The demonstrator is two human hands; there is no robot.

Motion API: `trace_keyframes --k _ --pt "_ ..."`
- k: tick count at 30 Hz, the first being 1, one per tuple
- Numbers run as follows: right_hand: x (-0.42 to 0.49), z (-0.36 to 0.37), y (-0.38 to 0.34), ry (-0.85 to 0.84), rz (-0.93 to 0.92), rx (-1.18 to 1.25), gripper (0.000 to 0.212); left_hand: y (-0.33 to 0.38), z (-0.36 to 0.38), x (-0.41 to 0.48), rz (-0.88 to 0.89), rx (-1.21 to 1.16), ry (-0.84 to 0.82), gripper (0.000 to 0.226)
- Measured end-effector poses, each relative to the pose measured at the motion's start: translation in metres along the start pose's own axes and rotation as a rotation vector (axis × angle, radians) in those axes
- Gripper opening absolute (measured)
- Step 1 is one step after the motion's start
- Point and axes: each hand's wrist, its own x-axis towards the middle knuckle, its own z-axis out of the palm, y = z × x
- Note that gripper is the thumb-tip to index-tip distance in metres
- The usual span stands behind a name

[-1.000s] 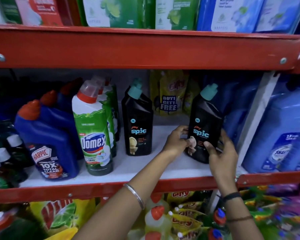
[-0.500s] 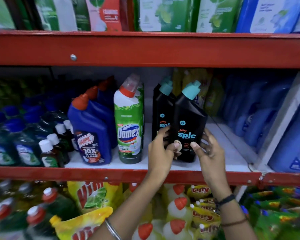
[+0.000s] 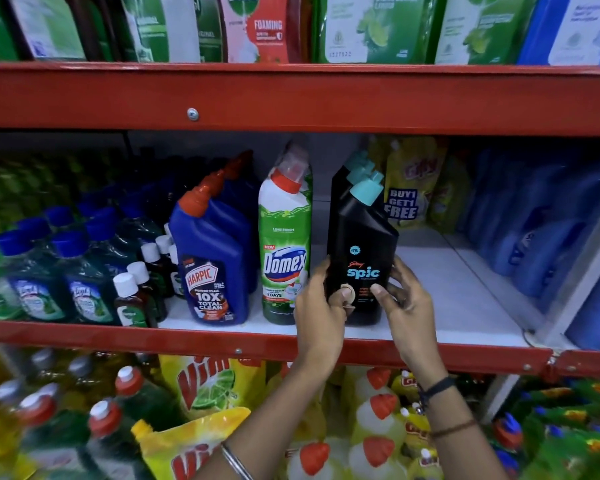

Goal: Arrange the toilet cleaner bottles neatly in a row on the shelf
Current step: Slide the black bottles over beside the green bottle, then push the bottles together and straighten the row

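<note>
A black Spic bottle (image 3: 361, 244) with a teal cap stands upright at the front of the white shelf (image 3: 447, 306), with more black bottles lined up right behind it. My left hand (image 3: 321, 306) grips its lower left side and my right hand (image 3: 400, 299) its lower right side. To its left stand a green and white Domex bottle (image 3: 284, 237) and a row of blue Harpic bottles (image 3: 212, 258) with red caps.
Small dark bottles (image 3: 132, 299) and blue-capped bottles (image 3: 80, 271) fill the shelf's left part. Yellow pouches (image 3: 409, 188) stand at the back, blue bottles (image 3: 541, 230) at the right. The white shelf surface right of the Spic bottle is bare. A red shelf beam (image 3: 291, 98) runs above.
Both hands have carried the black Spic bottle leftward from the shelf's right side and set it in front of the other black bottles, beside the Domex bottle.
</note>
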Motion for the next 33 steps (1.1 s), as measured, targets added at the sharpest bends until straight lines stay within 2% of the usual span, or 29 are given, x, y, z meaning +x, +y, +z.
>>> trace_keyframes --k 6,10,13,18,23,25,27,29,31,33 --pt "0.0 -0.008 0.0 -0.04 -0.003 -0.054 0.047 -0.001 -0.002 -0.006 0.085 0.024 -0.062 0.052" --pt "-0.01 -0.01 -0.003 -0.001 0.073 0.06 0.037 0.002 -0.011 -0.007 0.171 0.052 -0.158 0.052" --pt "-0.012 -0.008 -0.007 -0.009 0.12 0.111 0.046 0.006 -0.018 -0.006 0.143 0.007 -0.23 0.05" --pt "-0.013 -0.009 -0.007 -0.006 0.129 0.116 0.061 0.012 -0.024 -0.008 0.132 -0.017 -0.257 0.052" --pt "-0.017 -0.009 -0.009 -0.019 0.085 0.018 0.043 0.012 -0.024 -0.008 0.147 -0.014 -0.248 0.052" --pt "-0.022 -0.004 -0.012 0.044 0.034 -0.089 0.052 0.013 -0.026 -0.012 0.176 -0.033 -0.224 0.049" --pt "-0.033 0.006 -0.017 0.176 -0.059 -0.161 0.063 0.012 -0.032 -0.021 0.209 -0.119 -0.165 0.041" --pt "-0.047 0.018 -0.022 0.254 -0.2 -0.137 0.062 0.01 -0.042 -0.031 0.304 -0.159 -0.052 0.037" --pt "-0.057 0.033 -0.025 0.178 -0.292 -0.076 0.059 0.004 -0.052 -0.036 0.408 -0.188 0.044 0.038" --pt "-0.063 0.052 -0.028 0.019 -0.266 -0.029 0.061 -0.003 -0.061 -0.033 0.379 -0.185 0.114 0.04"
